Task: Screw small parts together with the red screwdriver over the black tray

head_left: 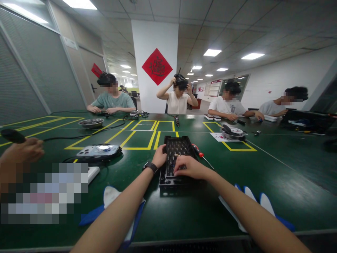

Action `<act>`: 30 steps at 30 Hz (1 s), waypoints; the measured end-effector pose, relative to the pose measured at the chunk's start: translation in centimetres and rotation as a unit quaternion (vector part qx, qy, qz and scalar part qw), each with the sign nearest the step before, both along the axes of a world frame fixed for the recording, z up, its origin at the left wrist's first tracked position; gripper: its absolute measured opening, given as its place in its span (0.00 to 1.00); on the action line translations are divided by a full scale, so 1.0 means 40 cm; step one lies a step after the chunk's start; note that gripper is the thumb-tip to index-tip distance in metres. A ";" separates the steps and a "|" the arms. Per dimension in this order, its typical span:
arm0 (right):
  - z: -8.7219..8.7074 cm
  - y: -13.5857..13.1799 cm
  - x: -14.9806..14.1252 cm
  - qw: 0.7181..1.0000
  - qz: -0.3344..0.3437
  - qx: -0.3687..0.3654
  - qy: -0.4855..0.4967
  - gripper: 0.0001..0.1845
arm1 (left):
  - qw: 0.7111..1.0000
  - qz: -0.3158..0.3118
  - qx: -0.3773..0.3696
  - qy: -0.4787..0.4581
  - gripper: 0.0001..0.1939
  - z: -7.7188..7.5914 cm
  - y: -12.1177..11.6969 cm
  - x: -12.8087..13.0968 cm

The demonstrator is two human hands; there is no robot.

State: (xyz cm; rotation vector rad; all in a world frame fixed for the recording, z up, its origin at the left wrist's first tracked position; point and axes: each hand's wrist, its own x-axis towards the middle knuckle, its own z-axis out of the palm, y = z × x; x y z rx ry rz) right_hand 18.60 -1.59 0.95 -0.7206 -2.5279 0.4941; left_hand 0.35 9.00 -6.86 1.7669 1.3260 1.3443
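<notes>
A black rectangular case with a tray of small slots in rows (pixel 172 146) lies on the green table in front of me. Its left side is gripped by my left hand (pixel 159 157), which wears a dark wristband; the thumb is near the top edge. Over the lower right part of the tray, my right hand (pixel 187 166) is bent down with its fingertips pinched together. Whatever is between those fingertips is too small or hidden to name. Just right of the case lies a red and black screwdriver (pixel 199 152), its shaft pointing toward my right forearm.
White and blue gloves (pixel 112 196) lie under my left forearm, with another glove (pixel 265 205) by the right. A phone (pixel 98 151), metal bowl (pixel 91 123), round tin (pixel 233 133) and power tool (pixel 176 121) are farther out. A neighbour's hand (pixel 25 153) is at left; several people sit opposite.
</notes>
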 end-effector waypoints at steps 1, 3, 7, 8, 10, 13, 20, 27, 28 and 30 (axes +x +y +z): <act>0.002 0.003 0.004 0.999 -0.026 0.012 0.025 0.11 | 1.000 0.000 -0.001 0.002 0.30 0.003 -0.002 0.000; 0.002 0.014 0.017 0.994 -0.086 0.038 0.060 0.13 | 1.000 0.002 -0.002 0.002 0.29 0.008 -0.007 0.001; -0.025 0.056 0.056 0.980 -0.182 0.066 0.042 0.17 | 1.000 0.014 -0.008 0.001 0.29 0.013 -0.012 0.002; -0.034 0.067 0.065 0.980 -0.186 0.068 0.024 0.16 | 1.000 0.017 -0.009 0.004 0.29 0.013 -0.012 0.003; -0.050 0.085 0.078 0.982 -0.177 0.064 -0.009 0.15 | 1.000 0.020 -0.006 0.011 0.29 0.013 -0.012 0.003; -0.061 0.102 0.078 0.983 -0.174 0.055 -0.034 0.18 | 1.000 0.016 -0.006 0.008 0.29 0.011 -0.011 0.004; -0.066 0.118 0.061 0.976 -0.204 0.058 -0.050 0.12 | 1.000 0.021 -0.004 -0.003 0.29 0.011 -0.012 0.005; -0.070 0.105 0.065 0.967 -0.250 0.048 0.024 0.09 | 0.999 0.016 -0.026 -0.024 0.22 0.042 -0.052 0.010; -0.068 0.102 0.064 0.967 -0.248 0.050 0.040 0.10 | 0.999 0.018 -0.030 -0.027 0.21 0.047 -0.058 0.011; -0.063 0.097 0.063 0.967 -0.240 0.049 0.072 0.10 | 0.999 0.019 -0.035 -0.028 0.21 0.055 -0.066 0.013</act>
